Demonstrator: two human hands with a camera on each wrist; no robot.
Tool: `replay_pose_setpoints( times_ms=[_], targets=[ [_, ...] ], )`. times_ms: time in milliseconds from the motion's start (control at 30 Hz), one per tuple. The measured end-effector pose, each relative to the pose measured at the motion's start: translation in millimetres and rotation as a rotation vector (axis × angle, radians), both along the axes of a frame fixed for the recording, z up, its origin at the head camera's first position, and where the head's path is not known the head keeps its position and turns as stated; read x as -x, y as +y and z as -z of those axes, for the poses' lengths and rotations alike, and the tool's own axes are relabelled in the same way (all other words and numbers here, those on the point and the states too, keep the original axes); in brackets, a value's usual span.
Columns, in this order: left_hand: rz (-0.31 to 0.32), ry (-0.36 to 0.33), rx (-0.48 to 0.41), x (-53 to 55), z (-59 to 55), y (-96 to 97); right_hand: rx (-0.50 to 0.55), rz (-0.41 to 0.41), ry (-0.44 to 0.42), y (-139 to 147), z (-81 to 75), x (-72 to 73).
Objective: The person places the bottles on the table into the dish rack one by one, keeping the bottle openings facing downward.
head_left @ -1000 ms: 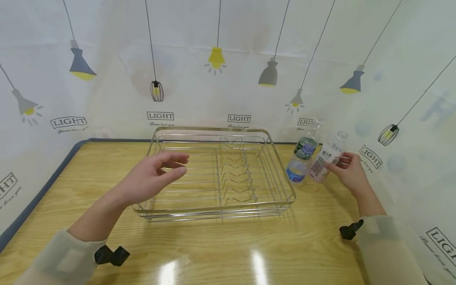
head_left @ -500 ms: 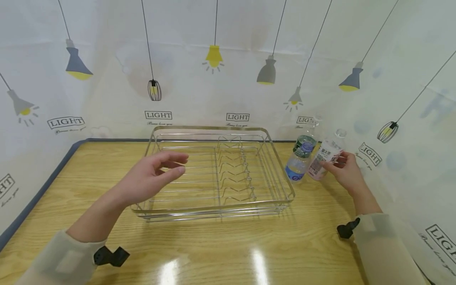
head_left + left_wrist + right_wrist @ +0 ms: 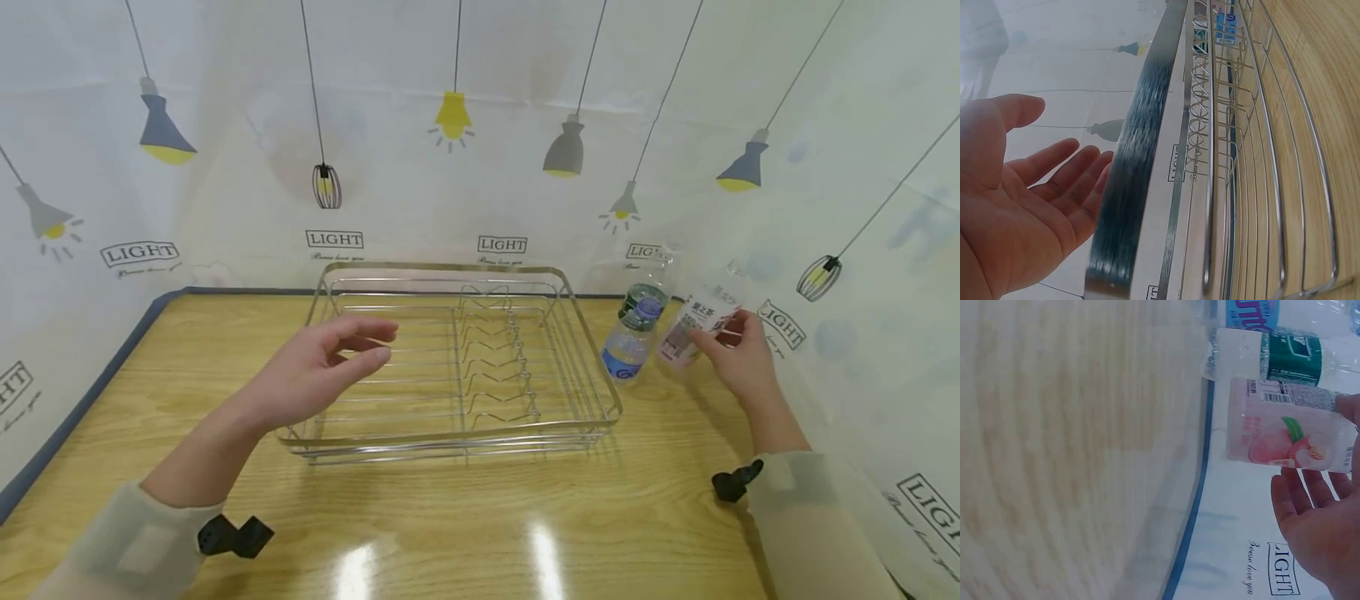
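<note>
My right hand [image 3: 738, 354] grips a clear plastic bottle [image 3: 697, 321] with a pale pink label, thumb in front and fingers behind. The bottle leans to the right at the top; peach pictures show on its label [image 3: 1291, 431] in the right wrist view. Just left of it stand a bottle with a green label [image 3: 647, 296] and a blue-labelled bottle [image 3: 622, 354] in front of that one. My left hand [image 3: 315, 367] holds nothing, its fingers loosely bent above the left part of a metal wire dish rack [image 3: 457, 437].
The rack, with a row of wavy wire dividers [image 3: 495, 367], takes up the middle of the wooden table [image 3: 450, 517]. A white sheet printed with lamps [image 3: 405, 183] encloses the table's back and sides. Black wrist cameras sit on both sleeves.
My right hand has tilted the pink-labelled bottle further to the right and raised it slightly, away from the other two bottles. The left hand stays in place.
</note>
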State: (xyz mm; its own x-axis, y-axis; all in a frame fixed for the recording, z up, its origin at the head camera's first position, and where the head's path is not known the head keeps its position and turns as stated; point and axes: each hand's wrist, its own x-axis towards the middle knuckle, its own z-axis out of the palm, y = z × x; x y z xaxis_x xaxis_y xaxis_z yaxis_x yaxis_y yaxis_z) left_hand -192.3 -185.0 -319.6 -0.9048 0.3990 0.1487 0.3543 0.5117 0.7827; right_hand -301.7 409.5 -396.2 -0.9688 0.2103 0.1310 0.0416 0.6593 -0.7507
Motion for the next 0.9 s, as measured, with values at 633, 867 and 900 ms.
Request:
replay_pose_setpoints(
  times_ms=[633,867,900],
  targets=[
    [0.002,-0.030,-0.012,-0.8,-3.5,1.9,0.177,0.011,0.358,-23.5,-61.1,-29.3],
    [0.007,-0.037,-0.011,-0.3,-2.6,3.1,0.192,-0.108,0.458,-43.6,-74.5,-37.9],
    [0.008,-0.035,-0.012,-0.1,-2.3,3.3,0.201,-0.126,0.469,-46.8,-76.2,-39.3]
  ],
)
